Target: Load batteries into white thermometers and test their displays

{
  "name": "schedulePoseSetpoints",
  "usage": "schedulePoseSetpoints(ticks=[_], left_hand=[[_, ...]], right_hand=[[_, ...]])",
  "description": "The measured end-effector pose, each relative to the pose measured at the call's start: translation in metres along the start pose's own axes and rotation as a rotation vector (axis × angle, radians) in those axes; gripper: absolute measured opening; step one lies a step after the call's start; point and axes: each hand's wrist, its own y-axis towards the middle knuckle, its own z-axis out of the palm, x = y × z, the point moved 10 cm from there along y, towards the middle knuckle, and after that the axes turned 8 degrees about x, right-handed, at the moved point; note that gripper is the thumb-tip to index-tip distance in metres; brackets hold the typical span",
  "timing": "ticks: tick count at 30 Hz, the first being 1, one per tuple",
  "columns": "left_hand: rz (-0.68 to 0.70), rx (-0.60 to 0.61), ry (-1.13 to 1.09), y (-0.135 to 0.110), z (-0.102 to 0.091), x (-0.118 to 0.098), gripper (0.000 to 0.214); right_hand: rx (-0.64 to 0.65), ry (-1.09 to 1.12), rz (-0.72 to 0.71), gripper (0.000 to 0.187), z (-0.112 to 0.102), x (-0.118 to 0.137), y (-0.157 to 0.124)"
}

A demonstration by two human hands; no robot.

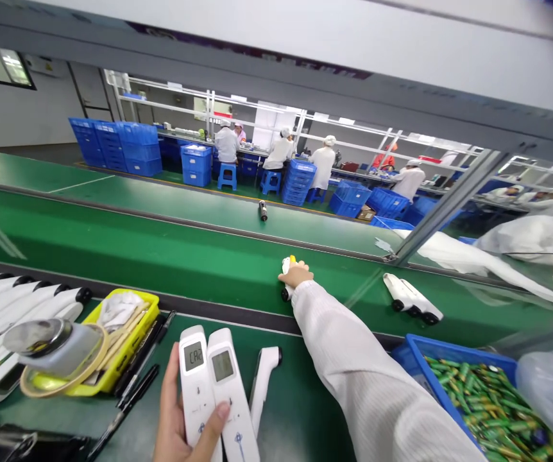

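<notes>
My left hand (180, 420) holds two white handheld thermometers (213, 391) side by side, their small screens facing up, near the front of the green bench. A third white thermometer (263, 385) lies just right of them. My right arm, in a white sleeve, reaches forward onto the green conveyor belt (170, 256). There my right hand (296, 274) closes on a white thermometer (287, 282) with a yellow part, resting on the belt.
Two white thermometers (411, 299) lie on the belt to the right. A yellow tray (136, 333), a tape roll and pens sit left, beside a row of white units (11, 298). A blue bin of green batteries (483, 391) stands right. Workers sit beyond.
</notes>
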Motion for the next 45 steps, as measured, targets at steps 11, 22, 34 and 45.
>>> schedulePoseSetpoints(ticks=[11,22,34,45], left_hand=[[0.087,0.15,-0.033,-0.008,0.012,-0.014,0.094],[0.148,0.195,-0.057,-0.011,0.019,-0.017,0.09],[0.297,0.182,-0.003,-0.058,0.026,-0.016,0.095],[0.217,0.022,0.566,-0.067,-0.09,-0.032,0.068]], right_hand=[[-0.127,-0.22,-0.112,0.05,-0.03,-0.033,-0.068],[-0.003,-0.21,-0.243,0.027,0.035,-0.085,-0.184],[0.387,0.967,-0.906,0.032,0.067,0.021,-0.34],[-0.177,-0.02,-1.416,0.015,0.095,0.037,-0.414]])
